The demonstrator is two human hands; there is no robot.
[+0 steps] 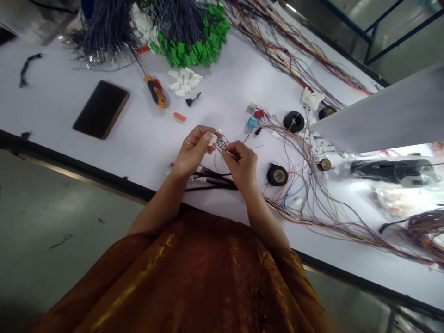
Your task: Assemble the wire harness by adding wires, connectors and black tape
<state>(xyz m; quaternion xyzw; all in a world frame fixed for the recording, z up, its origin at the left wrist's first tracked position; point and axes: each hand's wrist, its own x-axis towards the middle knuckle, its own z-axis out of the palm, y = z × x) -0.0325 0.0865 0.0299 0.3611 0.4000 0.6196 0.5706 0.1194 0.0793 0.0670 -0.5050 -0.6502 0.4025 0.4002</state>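
A small white connector (212, 138) is pinched between the thumb and fingers of my left hand (194, 149). Thin wires with metal ends (220, 144) reach from it to my right hand (242, 163), whose fingers are closed on them. The two hands are close together, just above the table near its front edge. Black sleeved cables (215, 180) lie on the table below and between my wrists. To the right of my right hand is a roll of black tape (277, 175).
On the left lie a dark phone (101, 109) and an orange-black screwdriver (155, 91). Green connectors (194, 52) on wires are heaped behind, near white connectors (185, 81). Long loose wires (312, 185) spread across the right side, beside an upright white panel (388, 111).
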